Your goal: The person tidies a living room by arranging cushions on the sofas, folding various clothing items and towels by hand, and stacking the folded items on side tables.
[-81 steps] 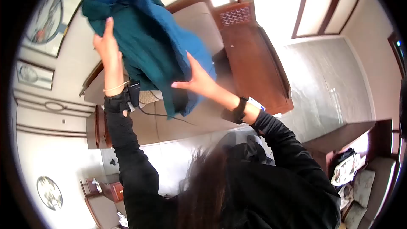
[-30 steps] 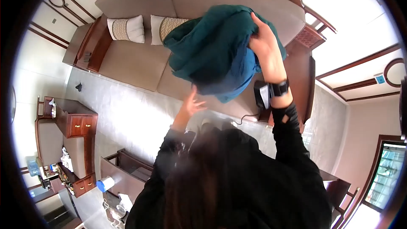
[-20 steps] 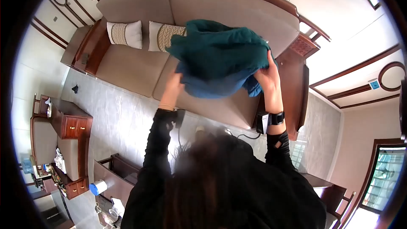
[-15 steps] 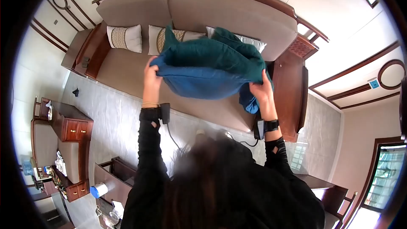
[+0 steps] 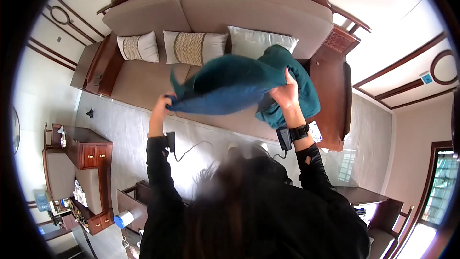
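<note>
A soft cloth [image 5: 215,97], blue on one face and dark teal on the other, is stretched between my hands above the sofa seat. My left hand [image 5: 162,107] pinches its left corner. On the other side my right hand [image 5: 286,94] grips the right edge, thumb pointing up. The middle of the cloth bows upward, showing a dark fold inside. A bunched teal part [image 5: 303,88] lies at the sofa's right end, behind and beside my right hand; whether it is one piece with the stretched part, I cannot tell.
Along the backrest of the brown sofa [image 5: 139,77] stand two patterned cushions [image 5: 139,48] and a shiny pale cushion [image 5: 256,41]. A wooden side surface [image 5: 330,100] adjoins on the right. At left are a wooden cabinet [image 5: 86,139] and a low table [image 5: 132,201].
My left hand has moved left and down, and my right hand slightly left. The cloth has spread wider and flatter, while the teal bunch at right shows more. The pale cushion is more visible.
</note>
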{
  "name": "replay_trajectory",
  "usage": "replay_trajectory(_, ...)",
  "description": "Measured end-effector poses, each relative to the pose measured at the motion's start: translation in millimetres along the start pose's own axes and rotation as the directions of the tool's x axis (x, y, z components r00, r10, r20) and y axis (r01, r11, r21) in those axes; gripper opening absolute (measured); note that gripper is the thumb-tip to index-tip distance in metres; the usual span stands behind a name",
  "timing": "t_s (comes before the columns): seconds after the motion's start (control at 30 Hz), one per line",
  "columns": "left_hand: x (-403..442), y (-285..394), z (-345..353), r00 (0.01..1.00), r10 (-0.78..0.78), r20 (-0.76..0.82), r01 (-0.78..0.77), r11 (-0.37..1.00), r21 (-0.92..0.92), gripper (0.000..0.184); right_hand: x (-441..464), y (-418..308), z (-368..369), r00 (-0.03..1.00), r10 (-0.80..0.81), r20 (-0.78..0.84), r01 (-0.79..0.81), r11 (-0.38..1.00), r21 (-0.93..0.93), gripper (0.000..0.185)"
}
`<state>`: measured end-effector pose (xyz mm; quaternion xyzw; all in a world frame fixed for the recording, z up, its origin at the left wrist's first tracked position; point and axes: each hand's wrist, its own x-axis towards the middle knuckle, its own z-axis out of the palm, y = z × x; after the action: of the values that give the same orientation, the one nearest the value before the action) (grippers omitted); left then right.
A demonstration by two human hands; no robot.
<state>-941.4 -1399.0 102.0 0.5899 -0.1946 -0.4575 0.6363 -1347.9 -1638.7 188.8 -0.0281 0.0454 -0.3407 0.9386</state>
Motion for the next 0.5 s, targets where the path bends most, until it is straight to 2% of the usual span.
replay_trajectory(0.03,2.3,-19.5,-13.4,0.979,-0.15,-0.139,0.186,0.934,0.305,0.046,0.8,0.5,1.7,0.999,0.001,0.039,-0.001,1.0,-0.009,0.043)
replay_trajectory(0.07,-9.6,-18.1,-4.3,0.98,-0.15,-0.135,0.185,0.934,0.305,0.046,-0.2,0.0,7.6,0.999,-0.002,0.04,0.003,1.0,-0.01,0.043)
replay_trajectory(0.1,-21.5,-18.7,6.3,0.988,-0.072,-0.134,0.072,0.997,-0.002,0.033,-1.9,-1.1,13.8,0.999,0.002,0.035,0.001,0.997,-0.077,0.041)
replay_trajectory(0.13,-32.0,-8.4,22.4,0.988,0.001,-0.156,-0.049,0.95,-0.307,0.02,-3.9,-1.8,21.8,1.0,0.004,0.029,0.0,0.99,-0.142,0.04)
replay_trajectory(0.17,-38.6,15.3,38.9,0.983,0.087,-0.159,-0.136,0.935,-0.327,0.011,-5.7,-3.0,29.6,0.999,-0.02,0.045,0.027,0.987,-0.16,0.043)
replay_trajectory(0.2,-36.6,30.9,41.1,0.984,0.081,-0.157,-0.129,0.935,-0.329,0.011,-6.5,-6.6,33.4,0.994,0.017,0.106,0.004,0.981,-0.192,0.046)
replay_trajectory(0.27,-22.2,58.2,42.5,0.935,0.323,-0.146,-0.355,0.843,-0.404,0.011,-7.9,-16.0,44.7,0.997,0.044,0.056,-0.031,0.975,-0.219,0.049)
replay_trajectory(0.33,-15.3,101.0,58.6,0.885,0.439,-0.156,-0.46,0.771,-0.44,0.012,-0.9,-41.1,20.1,0.971,0.097,-0.22,-0.165,0.933,-0.32,0.062)
replay_trajectory(0.37,-15.5,124.4,74.4,0.871,0.465,-0.156,-0.484,0.76,-0.434,0.012,-4.0,-44.8,17.1,0.944,0.042,-0.326,-0.246,0.749,-0.615,0.066)
replay_trajectory(0.4,-17.3,143.9,93.8,0.855,0.494,-0.159,-0.51,0.745,-0.429,0.013,-6.8,-48.5,15.1,0.915,-0.046,-0.4,-0.334,0.466,-0.819,0.071)
replay_trajectory(0.43,-18.5,156.7,110.2,0.816,0.56,-0.145,-0.57,0.735,-0.368,0.014,-8.1,-52.0,-0.2,0.9,-0.165,-0.403,-0.344,0.299,-0.89,0.077)
replay_trajectory(0.47,-18.7,165.7,126.4,0.787,0.599,-0.146,-0.614,0.741,-0.272,0.013,-8.2,-45.8,-9.7,0.874,-0.336,-0.352,-0.281,0.241,-0.929,0.083)
replay_trajectory(0.5,-18.1,173.5,140.5,0.747,0.656,-0.108,-0.662,0.717,-0.218,0.012,-9.3,-40.4,-16.0,0.891,-0.355,-0.284,-0.252,0.133,-0.958,0.087)
